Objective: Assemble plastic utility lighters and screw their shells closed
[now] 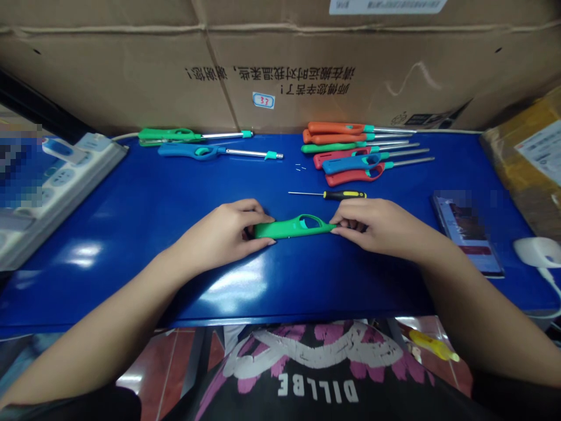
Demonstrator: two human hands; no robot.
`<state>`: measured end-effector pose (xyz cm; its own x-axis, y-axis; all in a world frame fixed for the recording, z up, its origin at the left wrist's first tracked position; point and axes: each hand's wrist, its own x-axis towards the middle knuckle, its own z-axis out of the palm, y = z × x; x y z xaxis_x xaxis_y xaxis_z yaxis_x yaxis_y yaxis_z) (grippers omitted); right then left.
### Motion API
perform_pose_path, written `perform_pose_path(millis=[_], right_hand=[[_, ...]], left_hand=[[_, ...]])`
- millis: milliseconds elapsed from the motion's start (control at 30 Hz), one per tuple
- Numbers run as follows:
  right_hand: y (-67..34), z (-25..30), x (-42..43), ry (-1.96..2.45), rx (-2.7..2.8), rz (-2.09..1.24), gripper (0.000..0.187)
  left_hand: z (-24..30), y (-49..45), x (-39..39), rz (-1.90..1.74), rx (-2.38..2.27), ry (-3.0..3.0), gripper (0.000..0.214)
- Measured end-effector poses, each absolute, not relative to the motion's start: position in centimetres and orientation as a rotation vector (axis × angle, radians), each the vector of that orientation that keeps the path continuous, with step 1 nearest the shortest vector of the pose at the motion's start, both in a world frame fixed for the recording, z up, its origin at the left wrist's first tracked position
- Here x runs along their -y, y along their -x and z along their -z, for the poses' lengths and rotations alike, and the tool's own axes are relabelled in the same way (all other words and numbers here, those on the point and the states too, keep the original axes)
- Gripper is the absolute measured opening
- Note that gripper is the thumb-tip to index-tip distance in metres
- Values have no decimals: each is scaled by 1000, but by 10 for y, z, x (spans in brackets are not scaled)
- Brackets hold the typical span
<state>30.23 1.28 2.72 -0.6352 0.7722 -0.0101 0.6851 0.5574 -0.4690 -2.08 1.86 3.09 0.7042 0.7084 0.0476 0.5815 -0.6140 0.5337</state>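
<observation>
A green long-neck lighter (287,228) lies level between my two hands, just over the blue table. The fingers and thumb of my left hand (234,231) are closed round its wide handle end. At the narrow end, near the trigger opening, my right hand (372,225) pinches it between thumb and fingertips. Those fingertips hide the tip of that end. Just beyond the right hand lies a screwdriver (346,195) with a black and yellow handle, its shaft pointing left. A few tiny silvery pins or screws (300,167) rest farther back.
Several orange, green, red and blue lighters (350,161) are piled at the back right. A green lighter (169,136) and a blue lighter (190,151) lie back left. A cardboard box (272,52) walls the rear. A power strip (65,181) stands left, a phone (471,234) right.
</observation>
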Motion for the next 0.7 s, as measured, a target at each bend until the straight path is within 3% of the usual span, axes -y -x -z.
perform_pose_path(millis=[500, 700], right_hand=[[-304, -23, -14, 1210, 2592, -688, 6], [-302, -23, -13, 1159, 2692, -534, 11]], left_hand=[[-26, 18, -15, -333, -1059, -2432, 31], [-25, 14, -7, -227, -1136, -2694, 30]])
